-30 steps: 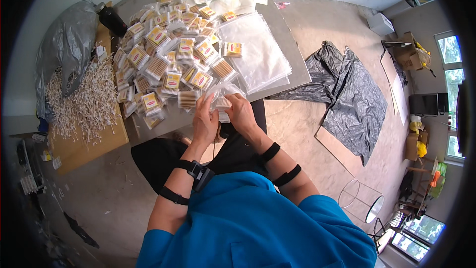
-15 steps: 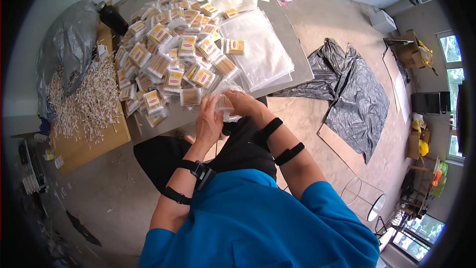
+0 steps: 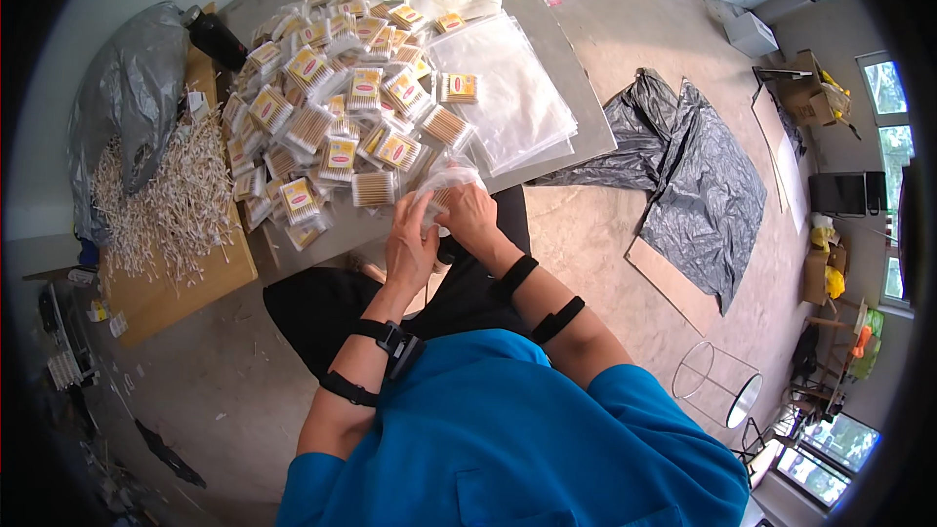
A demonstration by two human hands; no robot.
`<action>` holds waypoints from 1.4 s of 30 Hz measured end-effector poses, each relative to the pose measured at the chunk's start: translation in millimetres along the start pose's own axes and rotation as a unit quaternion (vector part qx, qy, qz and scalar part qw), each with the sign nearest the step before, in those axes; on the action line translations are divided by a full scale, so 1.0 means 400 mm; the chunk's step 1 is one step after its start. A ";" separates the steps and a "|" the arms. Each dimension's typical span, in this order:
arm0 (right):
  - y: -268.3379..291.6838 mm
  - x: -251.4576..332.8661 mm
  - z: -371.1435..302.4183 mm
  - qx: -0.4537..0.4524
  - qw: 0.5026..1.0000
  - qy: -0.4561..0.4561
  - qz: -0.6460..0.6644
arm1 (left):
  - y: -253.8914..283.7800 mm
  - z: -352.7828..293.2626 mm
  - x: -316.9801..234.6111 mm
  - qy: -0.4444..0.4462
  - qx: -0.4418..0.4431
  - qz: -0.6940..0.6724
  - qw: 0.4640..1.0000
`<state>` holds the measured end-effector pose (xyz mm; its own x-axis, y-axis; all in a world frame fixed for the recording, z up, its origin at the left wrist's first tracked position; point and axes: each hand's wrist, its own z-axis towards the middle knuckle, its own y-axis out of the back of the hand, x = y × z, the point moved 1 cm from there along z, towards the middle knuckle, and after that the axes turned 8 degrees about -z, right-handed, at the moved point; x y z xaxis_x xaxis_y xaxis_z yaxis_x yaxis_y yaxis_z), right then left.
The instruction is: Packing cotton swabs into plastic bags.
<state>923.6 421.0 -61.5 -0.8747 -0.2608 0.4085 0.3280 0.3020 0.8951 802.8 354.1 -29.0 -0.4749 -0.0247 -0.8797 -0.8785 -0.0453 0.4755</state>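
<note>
— Two hands, one small clear packet between them. Where is it in the frame?

— Just above the middle. The left hand (image 3: 410, 252) and the right hand (image 3: 470, 218) are closed around the clear packet (image 3: 444, 187) from either side, at the near edge of the table (image 3: 576, 98). Pale sticks show through the plastic, cotton swabs by the look of them.

— Which way does it lie from the hands?

— It pokes out above the fingers, toward the heap of filled packets (image 3: 337, 107) in the upper left of the frame. The right hand sits slightly higher and closer to that heap; the left is lower, with its back to the camera.

— And its long axis?

— Hard to call. The plastic is crumpled and glary, and the fingers cover its lower half. I can't tell whether its mouth is open or sealed.

— Anything else near?

— A stack of empty clear bags (image 3: 508, 98) to the right of the heap, loose swabs (image 3: 166, 205) spread on a brown board (image 3: 185, 288) at the left, and a grey bag (image 3: 137, 88) above them. The fingertips are hidden behind the packet.
</note>
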 end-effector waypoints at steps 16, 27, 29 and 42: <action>0.029 -0.011 -0.009 -0.014 0.997 -0.009 -0.074 | -0.026 0.024 -0.001 -0.034 -0.040 0.019 0.998; -0.007 -0.045 -0.011 -0.083 0.968 0.168 -0.168 | -0.021 0.028 -0.001 0.029 -0.051 -0.074 0.996; -0.040 -0.075 0.003 -0.124 0.949 0.250 -0.145 | -0.027 0.024 -0.021 0.011 -0.044 -0.060 0.997; -0.107 -0.078 0.062 -0.211 0.937 0.245 -0.128 | -0.023 -0.006 0.037 0.205 -0.102 -0.377 0.897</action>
<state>928.1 439.0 -117.1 -0.7087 -0.6968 0.1105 0.3320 -0.1911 0.9237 804.1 351.6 -46.2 0.3469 -0.2736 -0.8971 -0.8943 -0.3849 -0.2284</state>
